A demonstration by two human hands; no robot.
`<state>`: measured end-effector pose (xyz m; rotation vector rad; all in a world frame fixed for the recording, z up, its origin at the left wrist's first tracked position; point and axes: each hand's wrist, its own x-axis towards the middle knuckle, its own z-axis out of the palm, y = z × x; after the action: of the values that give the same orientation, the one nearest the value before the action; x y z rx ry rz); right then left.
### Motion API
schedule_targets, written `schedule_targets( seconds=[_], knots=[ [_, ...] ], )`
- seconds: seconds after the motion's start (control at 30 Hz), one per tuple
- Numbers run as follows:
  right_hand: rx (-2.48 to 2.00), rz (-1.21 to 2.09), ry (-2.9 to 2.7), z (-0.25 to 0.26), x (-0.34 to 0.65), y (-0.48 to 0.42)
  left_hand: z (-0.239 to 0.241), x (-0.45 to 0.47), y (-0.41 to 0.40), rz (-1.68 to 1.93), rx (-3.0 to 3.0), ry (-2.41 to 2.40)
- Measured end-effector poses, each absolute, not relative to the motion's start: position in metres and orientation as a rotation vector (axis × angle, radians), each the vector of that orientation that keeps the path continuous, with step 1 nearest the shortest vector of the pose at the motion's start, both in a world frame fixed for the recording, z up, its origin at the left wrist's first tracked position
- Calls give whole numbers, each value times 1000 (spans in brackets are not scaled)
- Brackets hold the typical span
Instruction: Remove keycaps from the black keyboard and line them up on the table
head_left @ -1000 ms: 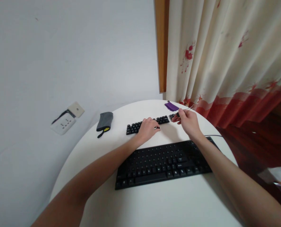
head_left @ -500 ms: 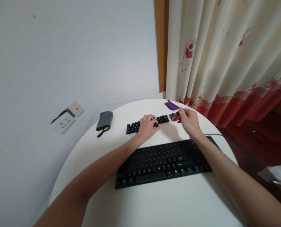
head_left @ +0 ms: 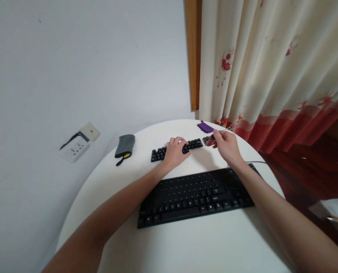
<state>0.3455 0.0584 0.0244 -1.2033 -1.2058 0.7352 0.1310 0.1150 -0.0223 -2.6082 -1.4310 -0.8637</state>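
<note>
A row of loose black keycaps point(head_left: 160, 152) lies across the far part of the round white table point(head_left: 186, 242). My left hand point(head_left: 174, 151) rests on the middle of that row, fingers curled down over the caps. My right hand point(head_left: 225, 145) hovers at the row's right end, pinching a thin metal tool point(head_left: 224, 130) against a black keycap point(head_left: 211, 138). A black keyboard point(head_left: 194, 197) with several bare key sockets lies nearer me, between my forearms.
A grey pouch with a yellow patch point(head_left: 124, 146) lies at the table's left. A small purple object point(head_left: 205, 126) sits at the far edge. A cream and red curtain point(head_left: 271, 68) hangs right. A wall socket point(head_left: 74, 149) is on the left wall.
My left hand has slid a little forward onto the keycap row. My right hand has stayed at the row's right end with the tool.
</note>
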Motion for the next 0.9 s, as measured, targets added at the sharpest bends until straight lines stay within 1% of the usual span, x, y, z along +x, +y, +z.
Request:
schedule_targets(
  seconds=[0.1,0.17,0.27,0.3,0.37,0.47,0.53,0.6,0.73,0.9],
  knots=[
    [-1204,711,-1258,25,347,58,-6,122,123,-1043,-2608,-1480],
    [-1243,671,-1302,26,347,57,5,117,127,-1226,-2596,-1564],
    [-1305,627,-1366,26,347,56,10,116,120,-1403,-2693,-1728],
    [-1317,624,-1382,26,347,56,8,117,114,-1365,-2794,-1741],
    [-1327,632,-1404,25,348,57,-1,121,99,-1175,-3029,-1693],
    [-1312,635,-1445,25,349,56,-17,126,77,-951,-3168,-1626],
    [-1263,650,-1519,27,351,53,-24,128,67,-739,-3321,-1430],
    [-1190,733,-1652,32,353,48,-25,127,62,-629,-3381,-1245],
    [-1088,974,-2018,44,354,33,-22,126,61,-589,-3385,-1149],
    [-1020,1118,-2357,46,344,19,-23,127,63,-579,-3378,-1198]
  ],
)
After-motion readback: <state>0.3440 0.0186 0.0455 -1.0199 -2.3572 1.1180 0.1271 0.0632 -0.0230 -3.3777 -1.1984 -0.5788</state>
